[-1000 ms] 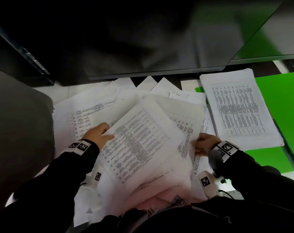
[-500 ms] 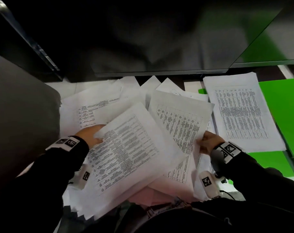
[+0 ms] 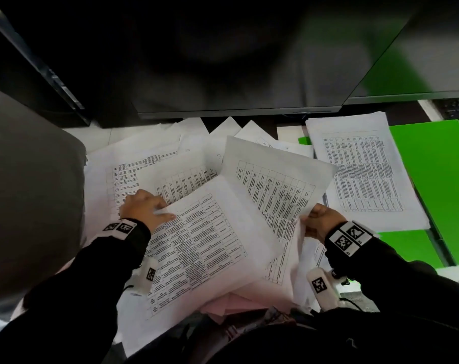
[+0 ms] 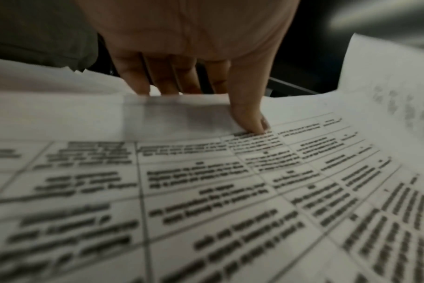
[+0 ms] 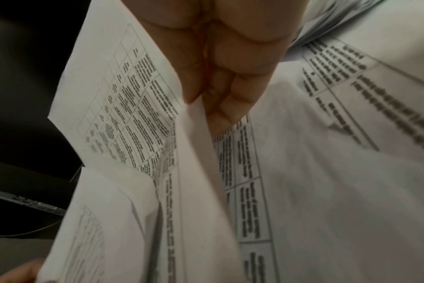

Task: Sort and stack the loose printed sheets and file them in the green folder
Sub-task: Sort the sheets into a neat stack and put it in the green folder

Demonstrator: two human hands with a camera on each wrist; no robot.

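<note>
Loose printed sheets (image 3: 154, 174) lie fanned over the desk in front of me. My left hand (image 3: 144, 210) pinches the top left edge of a bundle of table-printed sheets (image 3: 204, 245), thumb on top (image 4: 251, 118) and fingers underneath. My right hand (image 3: 315, 223) pinches the lower corner of a single printed sheet (image 3: 275, 185), lifted and tilted above the bundle; the right wrist view shows the same sheet (image 5: 124, 95) held between thumb and fingers. A neat stack of sheets (image 3: 364, 172) rests on the open green folder (image 3: 438, 164) at the right.
A dark monitor (image 3: 236, 61) stands over the back of the desk, with a second screen (image 3: 433, 48) at the right. A grey chair back or partition (image 3: 31, 193) fills the left side. Pinkish papers (image 3: 236, 303) lie near my lap. A keyboard corner (image 3: 456, 109) shows far right.
The right hand has lifted one sheet off the bundle and swung it up and to the right. The left hand has shifted the bundle slightly left and towards me.
</note>
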